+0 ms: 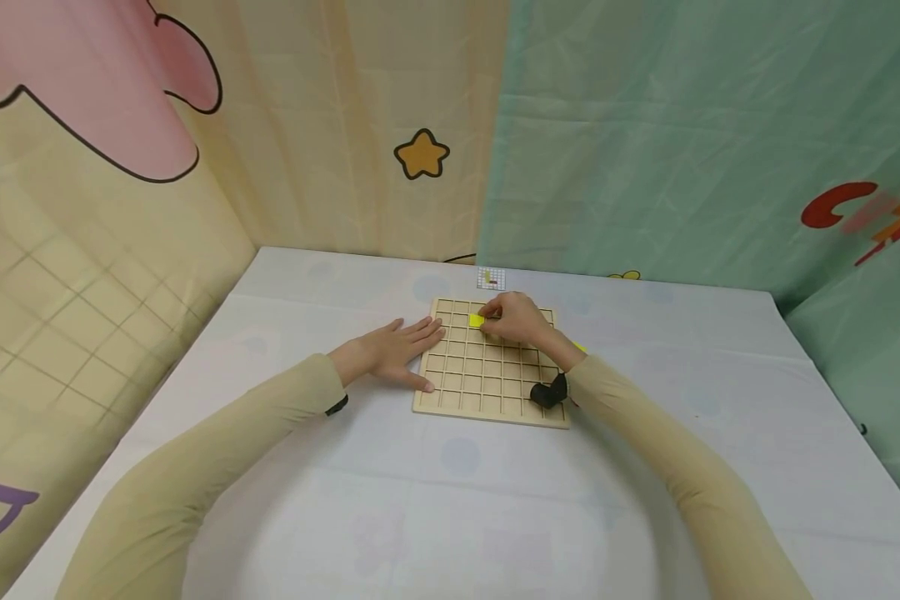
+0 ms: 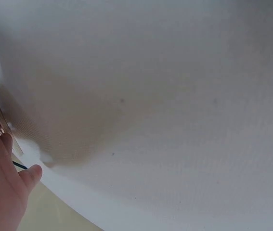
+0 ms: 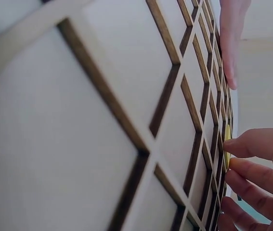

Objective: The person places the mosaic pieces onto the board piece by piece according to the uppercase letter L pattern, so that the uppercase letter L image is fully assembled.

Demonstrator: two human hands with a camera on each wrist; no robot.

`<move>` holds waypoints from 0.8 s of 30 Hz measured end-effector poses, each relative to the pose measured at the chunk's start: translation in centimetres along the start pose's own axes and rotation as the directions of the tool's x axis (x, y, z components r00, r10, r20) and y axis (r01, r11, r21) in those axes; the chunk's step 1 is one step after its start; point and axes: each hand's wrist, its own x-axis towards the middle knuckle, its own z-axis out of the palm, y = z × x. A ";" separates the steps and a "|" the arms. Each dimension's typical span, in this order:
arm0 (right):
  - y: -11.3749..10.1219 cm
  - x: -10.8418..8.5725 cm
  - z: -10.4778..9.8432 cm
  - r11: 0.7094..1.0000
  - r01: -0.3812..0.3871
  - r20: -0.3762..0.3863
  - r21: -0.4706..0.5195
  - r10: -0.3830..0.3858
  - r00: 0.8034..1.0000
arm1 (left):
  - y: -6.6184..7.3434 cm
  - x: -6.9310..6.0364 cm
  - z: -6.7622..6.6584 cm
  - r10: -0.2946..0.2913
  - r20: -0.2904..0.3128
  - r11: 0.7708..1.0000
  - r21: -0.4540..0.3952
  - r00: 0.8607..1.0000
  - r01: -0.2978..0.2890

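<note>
The board (image 1: 471,401) lies on the surface (image 1: 450,500). The right hand (image 1: 517,319) pinches a yellow tile (image 1: 476,320) at a square near the board's far edge — it is hard to tell if the tile is all the way down. The left hand (image 1: 403,350) is spread out on the board's left edge, gripping nothing. Past the board is a little picture (image 1: 491,278) of squares. The work looks just begun: only that tile shows on the board — though the right arm hides some squares. Another yellow bit (image 1: 579,347) peeks out right of the board, so more may be left.
</note>
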 end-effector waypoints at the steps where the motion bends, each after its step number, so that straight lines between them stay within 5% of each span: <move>1: 0.0 0.0 0.0 1.000 -0.001 0.002 0.001 0.001 1.000 | 0.0 0.0 0.0 0.000 0.000 1.000 0.002 1.000 0.000; 11: -0.3 -0.7 -0.7 0.999 -0.004 -0.030 -0.035 0.003 1.000 | 0.0 0.0 0.0 -0.009 0.010 1.000 0.004 1.000 0.009; 24: 0.6 -4.4 -3.3 0.998 -0.018 -0.150 0.052 0.025 0.988 | 0.0 0.0 0.1 -0.009 0.001 1.000 0.028 1.000 0.009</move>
